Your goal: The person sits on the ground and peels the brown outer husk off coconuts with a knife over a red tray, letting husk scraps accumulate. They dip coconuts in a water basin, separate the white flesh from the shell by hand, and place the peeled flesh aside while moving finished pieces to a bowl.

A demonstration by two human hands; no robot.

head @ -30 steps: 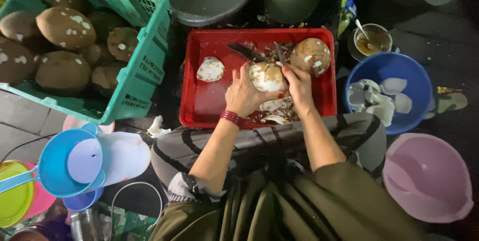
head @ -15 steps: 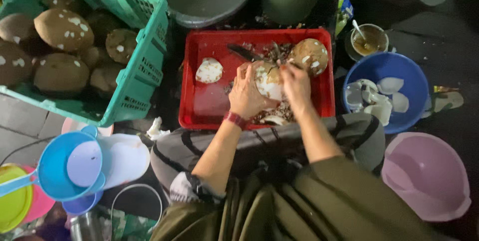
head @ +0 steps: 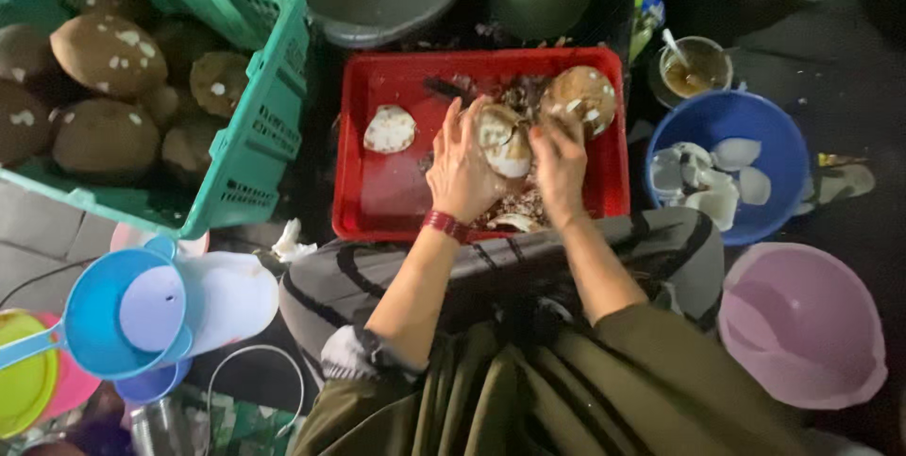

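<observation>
Both hands edged up, fingers still clasping the rough, round coconut

Dark floor bears red tray, green crate, blue bowl.

My left hand reaches toward 12 o'clock, fingers curled closed, band at wrist; my right hand sits just beside at 3 o'clock, fingers clenched; forearms converge.

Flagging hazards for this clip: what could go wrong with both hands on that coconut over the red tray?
1. A dark blade-like tool lies near the left hand; it might get nicked.
2. The part-peeled coconut, gripped with the right hand, could slip.
3. Shell scraps crowd the red tray and may spill over.
</observation>
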